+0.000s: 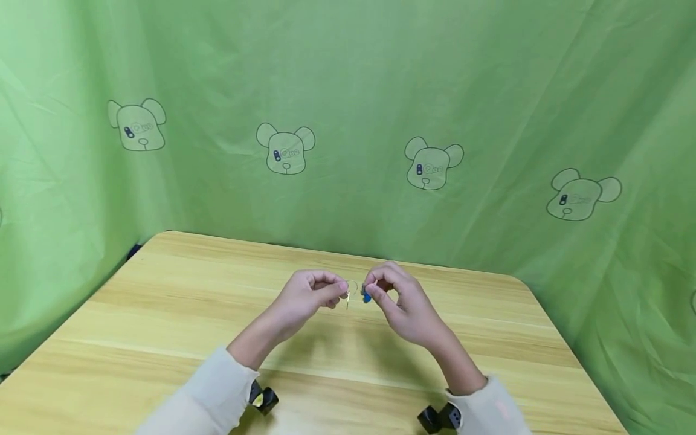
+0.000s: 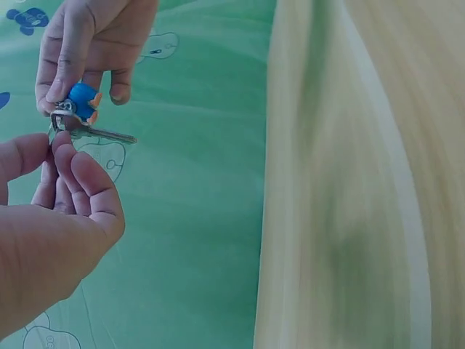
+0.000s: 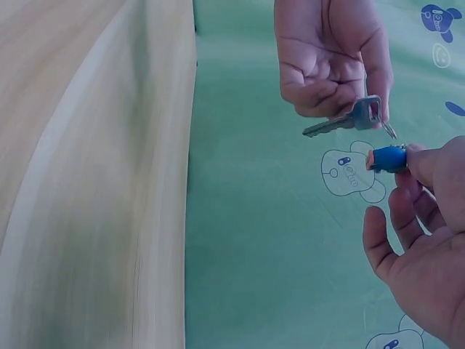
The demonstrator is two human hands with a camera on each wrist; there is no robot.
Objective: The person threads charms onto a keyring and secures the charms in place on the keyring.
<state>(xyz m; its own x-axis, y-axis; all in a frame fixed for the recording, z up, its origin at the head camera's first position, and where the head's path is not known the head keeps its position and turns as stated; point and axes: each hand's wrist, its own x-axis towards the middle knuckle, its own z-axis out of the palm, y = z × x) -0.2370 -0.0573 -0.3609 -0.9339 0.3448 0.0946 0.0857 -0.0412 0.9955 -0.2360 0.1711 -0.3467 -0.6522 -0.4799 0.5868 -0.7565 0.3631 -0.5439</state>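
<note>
Both hands are raised a little above the wooden table, close together. My left hand pinches the head of a silver key, whose blade sticks out sideways. My right hand pinches a small blue charm with an orange tip. A thin metal ring lies between the key and the charm; how it joins them is not plain. The charm sits just above the key's head in the left wrist view.
A green cloth printed with bear heads hangs behind and around the table. The table's rounded far edge meets the cloth. Black wrist-camera mounts sit at both sleeves.
</note>
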